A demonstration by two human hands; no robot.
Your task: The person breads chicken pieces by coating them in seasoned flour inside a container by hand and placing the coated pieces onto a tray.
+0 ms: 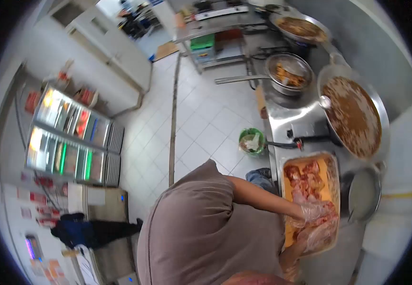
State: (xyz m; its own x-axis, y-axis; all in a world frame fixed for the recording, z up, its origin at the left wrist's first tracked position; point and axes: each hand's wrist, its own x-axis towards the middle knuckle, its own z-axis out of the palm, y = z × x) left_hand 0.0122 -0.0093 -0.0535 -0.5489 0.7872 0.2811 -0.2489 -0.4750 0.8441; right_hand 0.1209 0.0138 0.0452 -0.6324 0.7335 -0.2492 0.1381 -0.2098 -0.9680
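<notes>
Both my hands wear clear plastic gloves and are in a rectangular metal tray (337,166) of orange marinade. Red-coated pieces of raw meat (306,178), which look like chicken, lie in rows toward the tray's far-left end. My left hand (314,212) has its fingers closed on a piece of meat near the tray's middle. Beside it, my right hand (316,237) grips meat at the near end, with fingers partly hidden by the glove and the meat. The two hands almost touch.
A large wok (353,116) of brown liquid stands beyond the tray, near a metal bowl (365,194) of pale liquid. A strainer of fried food (289,71) rests on a pot. Below the counter stands a green bin (252,141). Behind me are a lit display fridge (73,137) and a person in dark clothes (96,231).
</notes>
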